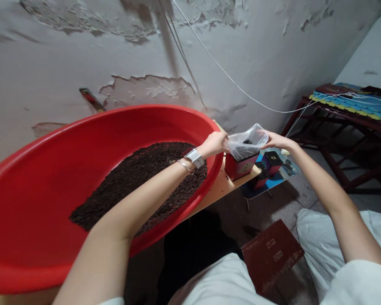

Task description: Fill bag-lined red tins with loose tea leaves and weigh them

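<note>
A clear plastic bag [241, 145] rises out of a red square tin [243, 166], its mouth stretched between my two hands. My left hand [216, 143], with a white watch on the wrist, is closed on the bag's left edge. On the far right edge of the bag, my right hand [273, 140] grips the film between thumb and fingers. Dark stuff shows through the plastic near the tin's top. Left of the tin stands a large red tub [44, 169] holding a heap of dark, loose leaf-like pieces [152, 178].
The tub and tin rest on a pale wooden board [220, 186]. Beyond it, a low blue table [276, 182] bears more tins [272, 163]. A brown wooden stool [273, 254] stands below. A white cable [222, 70] crosses from the wall to a dark rack [336, 140].
</note>
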The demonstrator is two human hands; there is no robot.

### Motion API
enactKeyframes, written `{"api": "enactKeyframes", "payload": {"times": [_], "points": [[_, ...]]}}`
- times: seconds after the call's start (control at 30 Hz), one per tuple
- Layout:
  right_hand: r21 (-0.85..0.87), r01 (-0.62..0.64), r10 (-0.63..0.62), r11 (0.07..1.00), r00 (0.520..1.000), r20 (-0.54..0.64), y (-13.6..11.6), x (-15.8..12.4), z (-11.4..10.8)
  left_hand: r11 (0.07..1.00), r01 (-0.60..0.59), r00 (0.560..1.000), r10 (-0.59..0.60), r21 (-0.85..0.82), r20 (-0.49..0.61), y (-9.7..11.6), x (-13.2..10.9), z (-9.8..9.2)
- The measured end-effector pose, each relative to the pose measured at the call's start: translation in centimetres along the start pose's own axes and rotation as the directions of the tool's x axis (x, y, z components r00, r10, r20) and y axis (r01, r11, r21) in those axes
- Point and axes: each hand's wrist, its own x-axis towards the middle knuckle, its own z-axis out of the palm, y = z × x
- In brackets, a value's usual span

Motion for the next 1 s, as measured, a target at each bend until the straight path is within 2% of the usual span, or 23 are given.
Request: {"api": "enactKeyframes", "payload": {"times": [0.1, 0.2, 0.27, 0.33, 0.4, 0.47, 0.53, 0.6, 0.7, 0.77, 0.83, 0.9, 1.0], "points": [[-0.054, 0.225, -0.223, 0.973, 0.974, 0.033, -2.1, 1.9, 2.5, 0.991, 0.002, 0.999, -0.009, -0.135, -0.051, 1.9, 2.3, 1.3], [-0.119, 0.327, -0.322, 0.938, 0.945, 0.059, -4.1, 3.0, 4.2, 0.938, 0.035, 0.992, -0.074, -0.344, -0.102, 3.4, 4.5, 2.4], [-0.109, 0.289, -0.288, 0.951, 0.957, 0.03, -4.8, 3.1, 4.9, 0.863, 0.098, 0.979, -0.172, -0.496, -0.105, 3.9, 5.4, 3.2], [-0.071, 0.199, -0.202, 0.977, 0.979, -0.034, -5.2, 2.9, 5.5, 0.767, 0.149, 0.963, -0.256, -0.624, -0.083, 4.1, 5.7, 3.7], [-0.075, 0.095, -0.103, 0.993, 0.989, -0.111, -5.3, 2.7, 6.1, 0.713, 0.157, 0.96, -0.272, -0.683, -0.063, 4.0, 5.6, 3.9], [-0.131, -0.023, -0.003, 0.991, 0.982, -0.19, -5.3, 2.8, 6.7, 0.766, 0.132, 0.963, -0.25, -0.629, -0.102, 3.7, 5.1, 3.5], [-0.203, -0.164, 0.111, 0.965, 0.962, -0.249, -5.5, 3.1, 7.2, 0.868, 0.113, 0.958, -0.224, -0.483, -0.178, 3.2, 4.4, 2.8], [-0.283, -0.23, 0.146, 0.931, 0.946, -0.289, -5.9, 3.3, 7.7, 0.946, 0.1, 0.966, -0.167, -0.308, -0.199, 2.7, 3.5, 2.0], [-0.432, -0.193, 0.054, 0.881, 0.948, -0.312, -6.4, 3.3, 8.2, 0.998, 0.015, 0.998, -0.019, -0.065, -0.056, 2.5, 2.1, 1.8], [-0.523, -0.16, 0.009, 0.837, 0.96, -0.278, -6.5, 3.2, 8.5, 0.995, -0.071, 0.994, 0.066, 0.063, 0.081, 2.7, 1.4, 2.5], [-0.587, -0.136, 0.0, 0.798, 0.974, -0.226, -6.5, 3.0, 8.6, 0.976, -0.15, 0.979, 0.123, 0.158, 0.165, 3.2, 0.9, 3.6], [-0.618, -0.129, 0.014, 0.776, 0.982, -0.188, -6.4, 2.5, 8.4, 0.955, -0.199, 0.969, 0.159, 0.219, 0.188, 3.7, 0.7, 4.8], [-0.632, -0.11, 0.049, 0.767, 0.992, -0.112, -6.2, 1.6, 7.5, 0.945, -0.208, 0.971, 0.167, 0.253, 0.173, 4.1, 0.8, 6.0]]}}
